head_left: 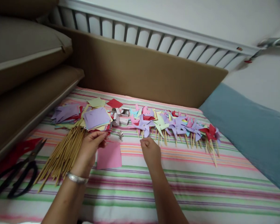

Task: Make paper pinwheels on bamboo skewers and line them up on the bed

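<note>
A square pink paper sheet (110, 156) lies flat on the striped cloth between my hands. My left hand (93, 144), with a silver bangle on the wrist, is beside its upper left corner, with thumb and fingers drawn together. Whatever those fingertips may hold is not visible. To the right, my right hand (151, 150) is closed just in front of the paper pinwheels (144, 125); its fingertips hide anything between them. Behind my left hand sits a stack of coloured paper squares (96, 118). A small heap of metal pins (120, 134) rests above the pink sheet.
Bamboo sticks (63, 154) fan out left of my left hand. Scissors (25, 169) lie at the far left, near red material (16, 154). Cut papers (66, 112) and small white boxes (123, 116) are further back. A brown board (140, 71) borders the cloth.
</note>
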`<state>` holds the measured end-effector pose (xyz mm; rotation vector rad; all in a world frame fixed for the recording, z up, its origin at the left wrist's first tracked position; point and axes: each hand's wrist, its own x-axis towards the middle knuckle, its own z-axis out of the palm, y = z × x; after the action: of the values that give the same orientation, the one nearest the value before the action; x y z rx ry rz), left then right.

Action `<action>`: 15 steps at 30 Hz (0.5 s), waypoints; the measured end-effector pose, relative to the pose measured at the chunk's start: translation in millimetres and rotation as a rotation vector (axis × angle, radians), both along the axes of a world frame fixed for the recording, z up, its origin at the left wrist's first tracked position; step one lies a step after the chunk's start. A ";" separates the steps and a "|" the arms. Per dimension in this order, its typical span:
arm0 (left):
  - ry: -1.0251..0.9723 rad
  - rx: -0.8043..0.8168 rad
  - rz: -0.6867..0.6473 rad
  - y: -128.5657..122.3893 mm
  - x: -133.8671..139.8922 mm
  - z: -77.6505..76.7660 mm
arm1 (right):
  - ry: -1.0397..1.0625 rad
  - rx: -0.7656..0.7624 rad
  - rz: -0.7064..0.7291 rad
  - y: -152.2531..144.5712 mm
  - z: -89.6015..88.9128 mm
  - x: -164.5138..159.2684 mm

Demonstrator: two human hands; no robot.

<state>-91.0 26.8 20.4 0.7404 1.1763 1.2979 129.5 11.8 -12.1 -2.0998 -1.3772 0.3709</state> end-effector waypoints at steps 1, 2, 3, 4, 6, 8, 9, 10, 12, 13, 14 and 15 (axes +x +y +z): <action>-0.047 0.010 0.056 0.0 -2.5 1.1 | 0.028 0.040 0.027 -0.8 -0.2 -3.0; -0.092 0.024 0.101 -0.2 -4.4 1.7 | 0.057 0.070 0.059 -1.2 -1.2 -6.0; -0.133 0.040 0.137 -0.4 -5.8 1.9 | 0.085 0.093 0.091 -1.4 -2.7 -9.2; -0.168 0.055 0.165 -0.5 -7.0 1.7 | 0.114 0.106 0.124 -1.4 -4.7 -12.4; -0.219 0.077 0.204 -0.5 -9.1 0.9 | 0.167 0.102 0.195 -1.1 -9.4 -19.5; -0.246 0.079 0.227 -0.1 -11.4 0.4 | 0.201 0.082 0.277 -1.0 -14.2 -27.9; -0.254 0.077 0.232 0.1 -12.6 0.6 | 0.204 0.076 0.318 -1.2 -16.4 -32.7; -0.257 0.074 0.234 0.2 -13.7 1.0 | 0.198 0.071 0.357 -1.7 -18.5 -37.6; -0.241 0.065 0.234 0.3 -15.6 1.9 | 0.174 0.050 0.411 -3.3 -22.2 -47.4; -0.209 0.057 0.234 0.3 -16.1 1.7 | 0.164 0.029 0.421 -4.4 -23.7 -51.8; -0.148 0.046 0.223 0.4 -16.3 0.5 | 0.158 0.002 0.420 -5.4 -25.1 -55.6; -0.059 0.033 0.190 0.5 -16.1 -2.0 | 0.155 -0.025 0.409 -6.3 -26.4 -58.6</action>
<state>-107.1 27.3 18.3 0.6212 1.2021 1.4903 70.8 5.5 -38.5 -1.7565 -1.7092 0.7020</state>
